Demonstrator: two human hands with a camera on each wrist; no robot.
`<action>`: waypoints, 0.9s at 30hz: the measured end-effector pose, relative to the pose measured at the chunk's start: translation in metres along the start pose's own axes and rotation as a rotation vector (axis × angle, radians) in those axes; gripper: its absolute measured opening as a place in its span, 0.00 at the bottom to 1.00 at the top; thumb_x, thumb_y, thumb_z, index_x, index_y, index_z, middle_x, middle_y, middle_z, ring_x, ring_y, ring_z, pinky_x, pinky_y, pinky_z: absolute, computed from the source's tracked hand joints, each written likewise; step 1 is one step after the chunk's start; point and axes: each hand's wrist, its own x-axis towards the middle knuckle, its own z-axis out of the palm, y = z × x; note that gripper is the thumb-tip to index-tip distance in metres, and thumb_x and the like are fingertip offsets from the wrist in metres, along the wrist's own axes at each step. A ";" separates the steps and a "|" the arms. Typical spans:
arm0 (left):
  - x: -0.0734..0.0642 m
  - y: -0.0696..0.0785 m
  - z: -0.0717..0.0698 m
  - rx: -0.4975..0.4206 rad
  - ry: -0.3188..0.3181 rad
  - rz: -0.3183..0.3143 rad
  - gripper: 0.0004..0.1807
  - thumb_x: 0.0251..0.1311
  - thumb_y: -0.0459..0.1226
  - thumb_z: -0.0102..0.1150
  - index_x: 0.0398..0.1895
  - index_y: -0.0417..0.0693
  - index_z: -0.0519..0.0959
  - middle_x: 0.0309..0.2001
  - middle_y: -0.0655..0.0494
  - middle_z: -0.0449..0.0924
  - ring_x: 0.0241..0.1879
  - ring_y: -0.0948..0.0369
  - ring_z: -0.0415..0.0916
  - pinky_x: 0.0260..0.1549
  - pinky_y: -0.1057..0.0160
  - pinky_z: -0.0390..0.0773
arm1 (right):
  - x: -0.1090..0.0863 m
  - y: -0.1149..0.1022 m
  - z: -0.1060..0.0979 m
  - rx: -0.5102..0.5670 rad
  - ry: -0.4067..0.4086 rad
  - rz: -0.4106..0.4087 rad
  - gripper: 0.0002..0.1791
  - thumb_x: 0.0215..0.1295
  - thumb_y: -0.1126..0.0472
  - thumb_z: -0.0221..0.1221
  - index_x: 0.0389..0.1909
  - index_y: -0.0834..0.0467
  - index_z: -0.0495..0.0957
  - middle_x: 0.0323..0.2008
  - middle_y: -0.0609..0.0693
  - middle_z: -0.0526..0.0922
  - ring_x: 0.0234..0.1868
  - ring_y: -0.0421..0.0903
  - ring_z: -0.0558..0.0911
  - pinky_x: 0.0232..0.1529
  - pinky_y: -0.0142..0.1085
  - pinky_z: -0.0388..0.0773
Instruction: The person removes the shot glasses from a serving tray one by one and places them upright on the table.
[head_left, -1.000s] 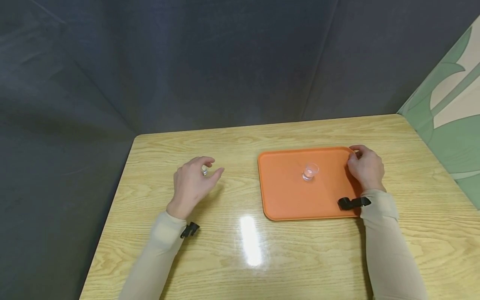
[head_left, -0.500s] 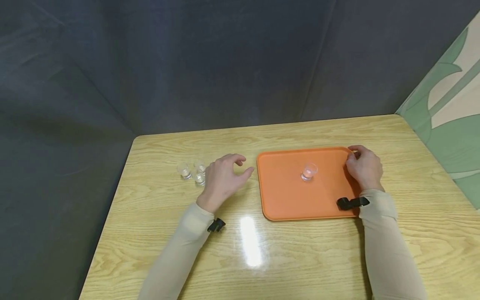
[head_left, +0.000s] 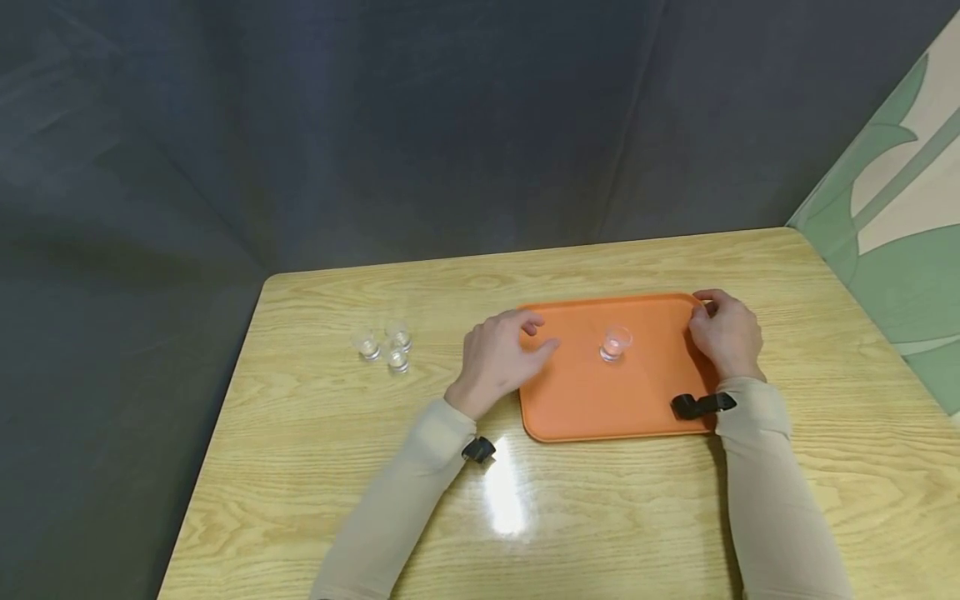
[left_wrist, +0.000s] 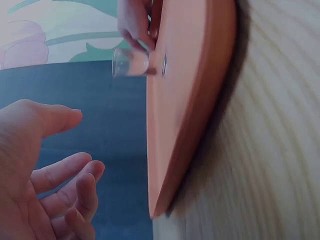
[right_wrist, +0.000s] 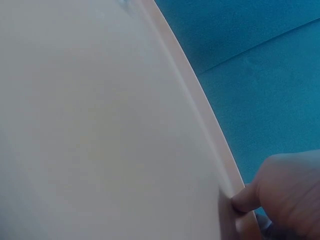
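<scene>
A small clear footed glass [head_left: 615, 343] stands upright on the orange tray [head_left: 573, 408], right of its middle. My left hand [head_left: 498, 358] hovers over the tray's left edge with thumb and fingers apart and nothing between them. In the left wrist view, that hand [left_wrist: 45, 170] shows an empty gap between thumb and curved fingers, with the glass [left_wrist: 130, 62] beyond. At the tray's far right corner, my right hand [head_left: 727, 337] grips the rim. The right wrist view shows the thumb of this hand [right_wrist: 290, 192] pressed on the inside of the rim, its other fingers largely hidden.
On the wooden table [head_left: 300, 467], left of the tray, three more small clear glasses [head_left: 398, 360] stand close together. A dark curtain [head_left: 450, 125] hangs behind the table's far edge. A green-and-cream patterned panel [head_left: 907, 250] is at the right.
My left hand has moved right from the group of glasses to the tray's left edge, staying empty, so the glasses it covered now show. The right hand has kept its hold on the rim.
</scene>
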 end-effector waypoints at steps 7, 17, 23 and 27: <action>0.007 0.019 0.018 0.016 -0.042 -0.021 0.22 0.68 0.58 0.66 0.57 0.58 0.87 0.47 0.64 0.90 0.39 0.63 0.86 0.34 0.61 0.78 | 0.000 0.001 0.001 -0.005 0.001 -0.006 0.25 0.81 0.57 0.46 0.71 0.64 0.74 0.55 0.68 0.79 0.49 0.66 0.76 0.38 0.44 0.66; 0.016 0.038 0.039 0.035 -0.045 0.012 0.23 0.67 0.59 0.65 0.57 0.59 0.87 0.47 0.66 0.90 0.41 0.64 0.86 0.36 0.63 0.77 | 0.001 0.002 0.000 -0.007 -0.002 -0.015 0.25 0.81 0.57 0.46 0.71 0.64 0.74 0.55 0.69 0.79 0.50 0.66 0.77 0.39 0.45 0.67; 0.020 0.049 0.048 0.067 -0.071 0.012 0.24 0.68 0.61 0.62 0.58 0.61 0.86 0.47 0.69 0.88 0.40 0.66 0.85 0.34 0.67 0.75 | 0.003 0.003 0.000 -0.009 -0.004 -0.015 0.26 0.81 0.56 0.46 0.71 0.64 0.74 0.55 0.68 0.79 0.49 0.66 0.77 0.39 0.45 0.68; 0.022 0.055 0.052 0.070 -0.083 0.015 0.23 0.69 0.62 0.61 0.58 0.62 0.86 0.46 0.71 0.87 0.39 0.68 0.83 0.36 0.66 0.74 | 0.002 0.003 0.000 -0.012 0.000 -0.021 0.25 0.81 0.57 0.46 0.70 0.64 0.74 0.55 0.68 0.79 0.49 0.66 0.77 0.38 0.45 0.68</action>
